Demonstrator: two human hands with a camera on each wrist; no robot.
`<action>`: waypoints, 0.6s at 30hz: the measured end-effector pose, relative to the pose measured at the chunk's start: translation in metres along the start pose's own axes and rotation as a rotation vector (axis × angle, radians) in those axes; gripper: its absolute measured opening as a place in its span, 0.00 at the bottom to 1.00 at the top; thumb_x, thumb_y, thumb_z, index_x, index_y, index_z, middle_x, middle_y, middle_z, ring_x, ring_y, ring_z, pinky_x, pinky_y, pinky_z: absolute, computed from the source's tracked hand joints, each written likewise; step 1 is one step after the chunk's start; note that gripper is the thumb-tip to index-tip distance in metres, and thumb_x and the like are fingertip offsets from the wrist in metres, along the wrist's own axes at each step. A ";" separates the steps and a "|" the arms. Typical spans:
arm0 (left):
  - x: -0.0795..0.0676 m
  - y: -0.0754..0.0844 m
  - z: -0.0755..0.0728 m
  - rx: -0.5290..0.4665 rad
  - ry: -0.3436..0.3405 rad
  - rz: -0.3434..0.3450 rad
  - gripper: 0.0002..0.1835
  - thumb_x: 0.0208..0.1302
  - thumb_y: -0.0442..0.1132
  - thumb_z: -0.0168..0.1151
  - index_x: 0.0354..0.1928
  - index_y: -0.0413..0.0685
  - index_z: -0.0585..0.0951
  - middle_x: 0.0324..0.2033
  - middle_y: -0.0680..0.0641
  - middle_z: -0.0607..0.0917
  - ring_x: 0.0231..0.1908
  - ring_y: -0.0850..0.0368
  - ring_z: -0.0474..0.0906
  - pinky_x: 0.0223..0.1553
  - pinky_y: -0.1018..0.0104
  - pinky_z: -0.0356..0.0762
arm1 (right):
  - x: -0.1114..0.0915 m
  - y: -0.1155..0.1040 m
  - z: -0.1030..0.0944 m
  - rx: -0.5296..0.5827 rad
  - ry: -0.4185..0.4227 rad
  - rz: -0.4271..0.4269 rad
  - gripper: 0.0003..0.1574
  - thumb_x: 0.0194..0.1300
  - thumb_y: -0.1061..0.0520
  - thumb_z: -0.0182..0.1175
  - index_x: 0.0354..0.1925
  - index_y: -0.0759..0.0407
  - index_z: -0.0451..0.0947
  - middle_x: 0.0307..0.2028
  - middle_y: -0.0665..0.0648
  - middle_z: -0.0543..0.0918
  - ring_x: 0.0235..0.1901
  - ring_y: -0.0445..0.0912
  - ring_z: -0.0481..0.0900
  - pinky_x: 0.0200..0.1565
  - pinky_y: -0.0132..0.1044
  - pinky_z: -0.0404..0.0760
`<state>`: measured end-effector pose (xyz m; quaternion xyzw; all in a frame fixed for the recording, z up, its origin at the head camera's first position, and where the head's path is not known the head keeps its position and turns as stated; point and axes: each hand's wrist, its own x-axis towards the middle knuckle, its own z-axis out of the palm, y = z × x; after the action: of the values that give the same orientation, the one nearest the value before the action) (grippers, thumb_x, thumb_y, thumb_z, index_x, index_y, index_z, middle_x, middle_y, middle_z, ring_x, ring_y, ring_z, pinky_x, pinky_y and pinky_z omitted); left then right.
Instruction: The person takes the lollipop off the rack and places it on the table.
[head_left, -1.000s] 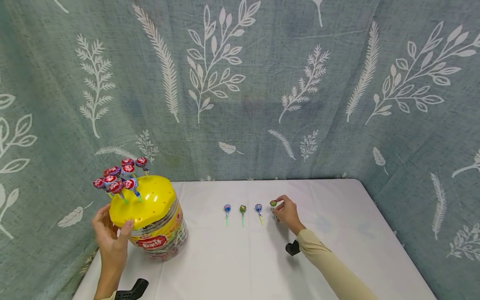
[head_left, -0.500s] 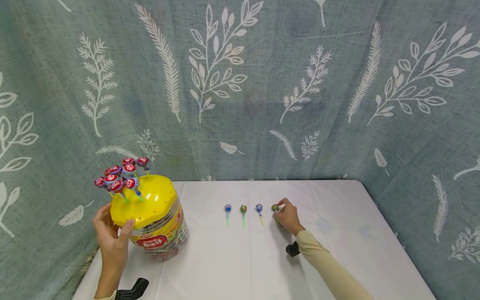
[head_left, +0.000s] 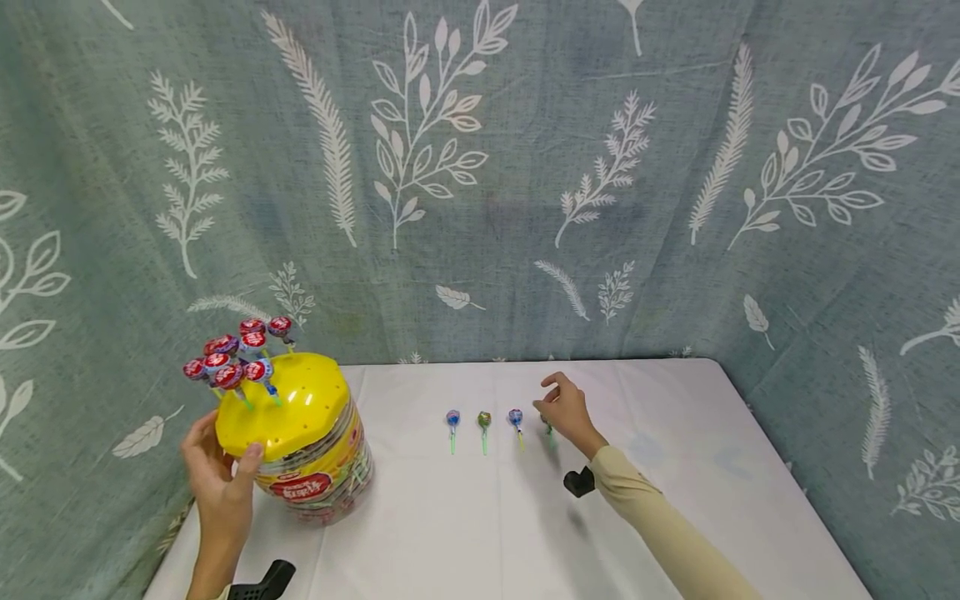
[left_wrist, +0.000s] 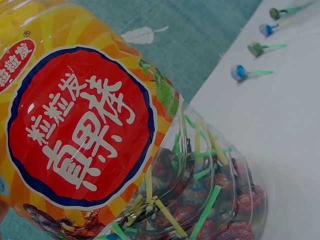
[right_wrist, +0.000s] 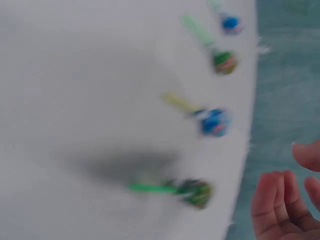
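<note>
A big clear candy jar (head_left: 347,467) with a yellow lid (head_left: 311,400) stands tilted at the left of the table. My left hand (head_left: 223,496) grips it near the lid, thumb on the lid's edge. Wrapped lollipops (head_left: 228,375) stick up from holes in the lid; more fill the jar (left_wrist: 210,185). My right hand (head_left: 570,412) hovers above the green lollipop (right_wrist: 195,193) at the row's right end, with nothing between its loosely bent fingers. To the left lie a blue lollipop (head_left: 515,418), a green lollipop (head_left: 484,421) and another blue lollipop (head_left: 453,421).
A white cloth covers the table (head_left: 420,533). Behind it hangs a grey-green curtain (head_left: 480,325) with white leaf patterns. Black wrist devices (head_left: 579,482) sit below both hands.
My right hand has let go of the rightmost green lollipop and lifted off it. That lollipop now lies in line with the others. The left hand keeps its grip on the jar.
</note>
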<state>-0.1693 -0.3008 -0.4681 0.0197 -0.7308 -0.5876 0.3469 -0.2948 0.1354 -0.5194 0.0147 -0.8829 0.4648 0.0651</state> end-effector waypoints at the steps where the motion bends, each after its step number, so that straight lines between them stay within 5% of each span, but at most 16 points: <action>1: 0.000 0.000 0.000 0.000 0.001 -0.002 0.36 0.58 0.32 0.56 0.68 0.51 0.55 0.60 0.51 0.65 0.57 0.57 0.64 0.55 0.78 0.62 | 0.001 -0.006 -0.001 0.018 -0.002 -0.020 0.19 0.54 0.64 0.67 0.44 0.62 0.73 0.25 0.57 0.77 0.21 0.45 0.74 0.24 0.36 0.75; 18: 0.001 -0.002 0.001 0.000 0.013 -0.002 0.36 0.57 0.32 0.56 0.67 0.50 0.56 0.60 0.51 0.65 0.56 0.57 0.64 0.54 0.78 0.63 | -0.005 -0.119 -0.011 0.221 -0.138 -0.280 0.14 0.58 0.63 0.65 0.44 0.58 0.75 0.34 0.56 0.80 0.34 0.49 0.79 0.32 0.38 0.79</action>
<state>-0.1710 -0.3012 -0.4700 0.0243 -0.7283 -0.5879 0.3512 -0.2780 0.0766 -0.4161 0.1763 -0.8181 0.5433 0.0665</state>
